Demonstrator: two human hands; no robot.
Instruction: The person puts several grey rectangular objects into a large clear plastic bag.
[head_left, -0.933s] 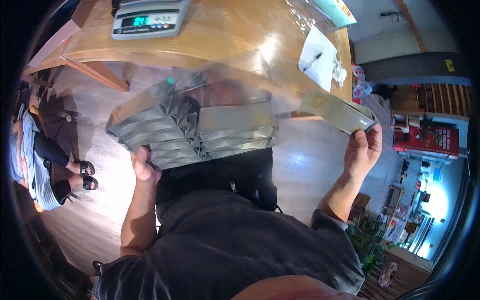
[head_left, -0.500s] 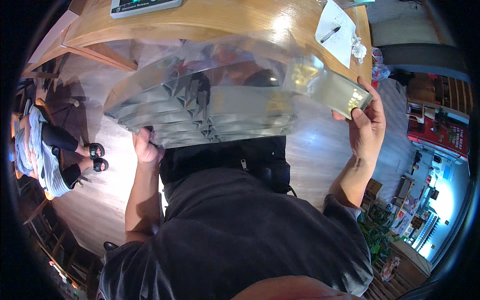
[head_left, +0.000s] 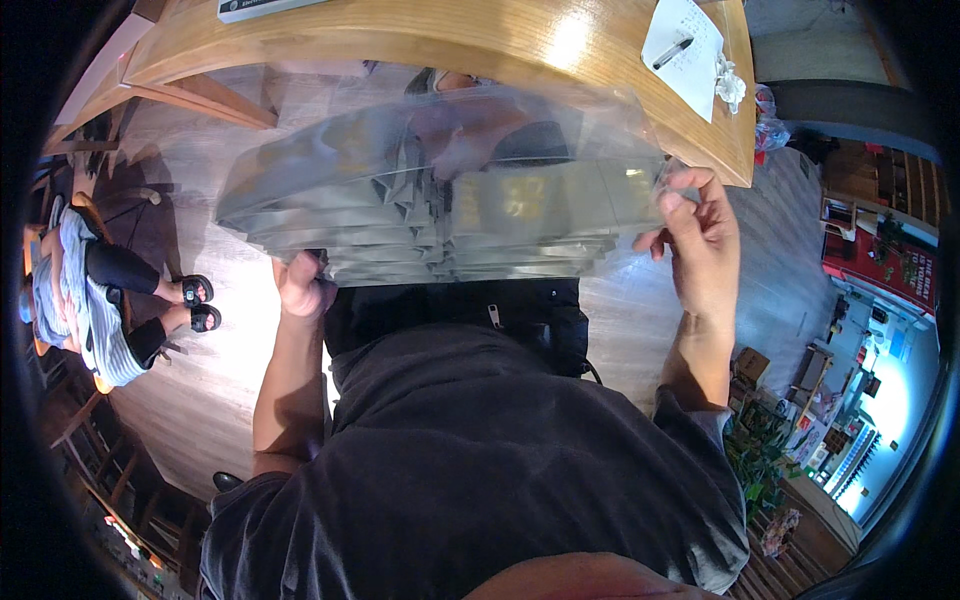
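Observation:
A large clear plastic bag spans the space in front of my chest, full of stacked grey-green packets. One packet with gold print lies flat on the right side inside it. My left hand is closed around the bag's lower left edge, its fingers partly hidden beneath. At the bag's right end, my right hand pinches the thin plastic edge between thumb and forefinger, the other fingers loosely curled.
Beyond the bag is a wooden table with a written sheet of paper, a black pen and crumpled tissue. A black bag rests at my lap. Someone in sandals sits at left.
The gold-printed packet my right hand held at the bag's right end now lies inside. That hand has moved slightly left and holds the bag's edge instead. My left hand keeps its grip.

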